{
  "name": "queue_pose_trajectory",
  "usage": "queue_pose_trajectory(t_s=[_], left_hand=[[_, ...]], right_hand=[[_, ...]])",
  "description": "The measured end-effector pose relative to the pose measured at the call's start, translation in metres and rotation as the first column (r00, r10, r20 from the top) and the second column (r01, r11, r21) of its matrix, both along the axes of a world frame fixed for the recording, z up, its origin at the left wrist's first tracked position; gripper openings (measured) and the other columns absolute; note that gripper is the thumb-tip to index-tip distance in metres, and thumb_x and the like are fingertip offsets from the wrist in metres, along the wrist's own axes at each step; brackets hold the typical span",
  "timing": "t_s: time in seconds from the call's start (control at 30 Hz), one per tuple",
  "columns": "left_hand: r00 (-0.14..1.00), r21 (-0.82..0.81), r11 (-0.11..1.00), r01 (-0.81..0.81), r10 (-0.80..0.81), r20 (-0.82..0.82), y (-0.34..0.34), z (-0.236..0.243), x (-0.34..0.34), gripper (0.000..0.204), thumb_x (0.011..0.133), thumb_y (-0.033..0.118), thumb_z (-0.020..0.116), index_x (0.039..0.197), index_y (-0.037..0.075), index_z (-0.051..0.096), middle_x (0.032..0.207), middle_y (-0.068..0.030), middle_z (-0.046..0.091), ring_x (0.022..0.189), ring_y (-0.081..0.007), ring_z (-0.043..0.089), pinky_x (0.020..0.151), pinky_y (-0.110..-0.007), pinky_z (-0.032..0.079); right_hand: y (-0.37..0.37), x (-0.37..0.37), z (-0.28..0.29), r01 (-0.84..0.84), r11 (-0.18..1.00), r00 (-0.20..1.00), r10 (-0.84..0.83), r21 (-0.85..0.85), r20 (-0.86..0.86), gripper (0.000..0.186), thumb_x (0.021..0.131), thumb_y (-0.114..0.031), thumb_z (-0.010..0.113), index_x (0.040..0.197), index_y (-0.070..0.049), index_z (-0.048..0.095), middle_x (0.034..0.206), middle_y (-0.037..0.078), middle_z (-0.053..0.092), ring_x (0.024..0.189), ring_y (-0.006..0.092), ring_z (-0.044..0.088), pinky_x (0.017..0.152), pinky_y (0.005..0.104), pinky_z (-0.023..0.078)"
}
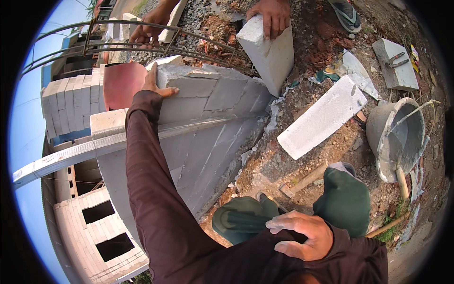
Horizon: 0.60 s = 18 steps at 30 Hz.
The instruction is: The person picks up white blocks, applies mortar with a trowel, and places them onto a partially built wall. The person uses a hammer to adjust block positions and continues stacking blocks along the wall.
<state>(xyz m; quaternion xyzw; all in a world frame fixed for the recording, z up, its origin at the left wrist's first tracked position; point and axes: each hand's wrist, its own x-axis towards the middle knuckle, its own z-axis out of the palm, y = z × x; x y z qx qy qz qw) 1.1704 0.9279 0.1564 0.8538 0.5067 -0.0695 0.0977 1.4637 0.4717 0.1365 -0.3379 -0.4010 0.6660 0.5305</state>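
My left arm reaches out to a wall of grey-white blocks (222, 102). My left hand (158, 85) rests on the end of a top-course block (187, 85), its thumb spread over the face and its other fingers partly hidden. Beside that hand stands a curved red sheet-like thing (124, 85). My right hand (305, 236) hovers in front of my body, fingers loosely bent and thumb apart, holding nothing. Across the wall, another person's hand (272, 21) grips the top of a tilted pale block (267, 52). That person's other hand (149, 31) is by a rebar cage (137, 46).
A long pale metal bar (111, 142) runs along the wall. To the right lie a white textured slab (321, 118), a block (395, 52) with pliers (397, 61) on it, and a mortar-stained bucket (378, 137). A wooden-handled tool (307, 180) lies near my knees on rubble ground.
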Motion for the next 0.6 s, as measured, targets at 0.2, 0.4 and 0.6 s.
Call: queue_pose_trajectory(t_s=[0.2,0.4,0.6], left_hand=[[0.987,-0.087,0.984,-0.154,0.148,-0.068,0.008,0.012,0.021,0.126,0.042,0.043,0.087,0.133,-0.012,0.019,0.13,-0.0273,0.038,0.123,-0.0322,0.038,0.102,-0.033,0.032],[0.919,0.167,0.983,-0.073,0.131,-0.372,-0.009,0.005,0.044,0.107,0.044,0.043,0.081,0.131,0.002,0.035,0.124,-0.0204,0.046,0.117,-0.0291,0.045,0.097,-0.038,0.037],[0.859,0.308,0.93,0.2,-0.015,-0.512,-0.108,0.069,0.087,0.099,0.049,0.053,0.075,0.132,0.013,0.038,0.126,-0.0161,0.045,0.118,-0.0303,0.043,0.096,-0.041,0.035]], right_hand=[[-0.019,0.01,0.002,0.03,0.999,1.0,-0.03,0.039,0.003,0.041,0.073,-0.012,0.072,0.108,0.001,0.056,0.099,0.016,0.06,0.085,0.0241,0.063,0.073,0.0299,0.05],[-0.04,0.001,0.008,0.127,0.988,0.992,-0.129,0.086,0.011,0.042,0.072,-0.01,0.071,0.109,0.003,0.056,0.1,0.018,0.06,0.086,0.0257,0.063,0.074,0.0321,0.05],[-0.039,0.02,0.029,0.267,0.896,0.926,-0.341,0.356,0.163,0.048,0.069,-0.014,0.075,0.109,0.003,0.055,0.096,0.019,0.062,0.085,0.0281,0.063,0.076,0.0351,0.049]])
